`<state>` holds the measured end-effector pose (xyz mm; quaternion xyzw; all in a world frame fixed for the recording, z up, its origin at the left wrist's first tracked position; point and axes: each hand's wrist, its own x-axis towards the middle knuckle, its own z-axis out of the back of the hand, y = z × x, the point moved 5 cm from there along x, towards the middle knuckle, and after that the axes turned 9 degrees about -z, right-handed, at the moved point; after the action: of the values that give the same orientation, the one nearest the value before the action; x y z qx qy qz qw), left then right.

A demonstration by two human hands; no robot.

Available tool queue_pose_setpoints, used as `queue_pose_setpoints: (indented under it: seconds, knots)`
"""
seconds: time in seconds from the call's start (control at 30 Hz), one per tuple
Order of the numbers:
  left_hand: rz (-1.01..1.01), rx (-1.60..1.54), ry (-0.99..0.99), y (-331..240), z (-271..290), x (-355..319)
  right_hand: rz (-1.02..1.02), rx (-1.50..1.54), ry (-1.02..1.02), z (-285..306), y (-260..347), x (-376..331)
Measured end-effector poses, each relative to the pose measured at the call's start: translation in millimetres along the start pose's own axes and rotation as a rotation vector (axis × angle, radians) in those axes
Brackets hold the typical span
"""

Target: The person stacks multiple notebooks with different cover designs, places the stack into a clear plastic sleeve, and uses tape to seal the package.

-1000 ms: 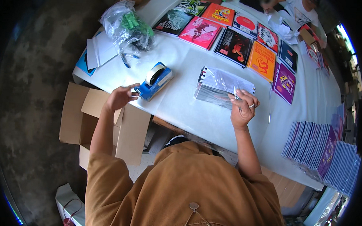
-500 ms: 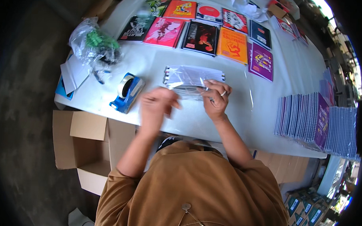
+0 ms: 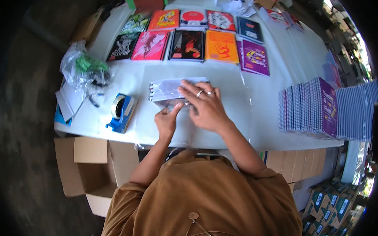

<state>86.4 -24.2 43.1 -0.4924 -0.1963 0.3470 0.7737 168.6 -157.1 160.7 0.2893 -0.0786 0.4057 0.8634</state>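
Observation:
A bundle of spiral-bound notebooks (image 3: 167, 90) in clear plastic wrap lies in front of me, white side up, with dark coils along its left end. Across its top and near edge, my right hand (image 3: 208, 108) lies with the fingers stretched out, two rings on it. My left hand (image 3: 166, 122) is at the bundle's near edge, fingers curled and thumb pointing up against the wrap. Whatever those curled fingers hold is hidden. Left of the bundle stands a blue tape dispenser (image 3: 124, 115) with a roll of clear tape.
Two rows of colourful notebooks (image 3: 187, 45) lie at the far side. Tall stacks of spiral notebooks (image 3: 304, 107) stand at the right. A plastic bag with green contents (image 3: 88, 66) sits left. An open cardboard box (image 3: 92, 156) is below the left table edge; more cartons (image 3: 297, 163) are at lower right.
My left hand has come in from the left to the bundle's near edge. My right hand has moved from the bundle's right side to lie across its top. The view has shifted.

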Motion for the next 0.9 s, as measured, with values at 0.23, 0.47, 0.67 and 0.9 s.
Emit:
queue_pose_setpoints:
  seconds: [0.23,0.47,0.67,0.9]
  knots:
    - [-0.280,0.109,0.090,50,43,26,-0.111,-0.090,0.210,-27,19,34]
    - [-0.592,0.164,0.759,-74,31,32,-0.165,0.234,0.157,79,-10,-12]
    - [-1.343,0.240,0.722,-276,-29,-18,-0.174,0.084,-0.320,250,-41,-88]
    - [-1.852,-0.292,0.485,-443,-197,-89,-0.239,-0.501,-0.757,361,-98,-170]
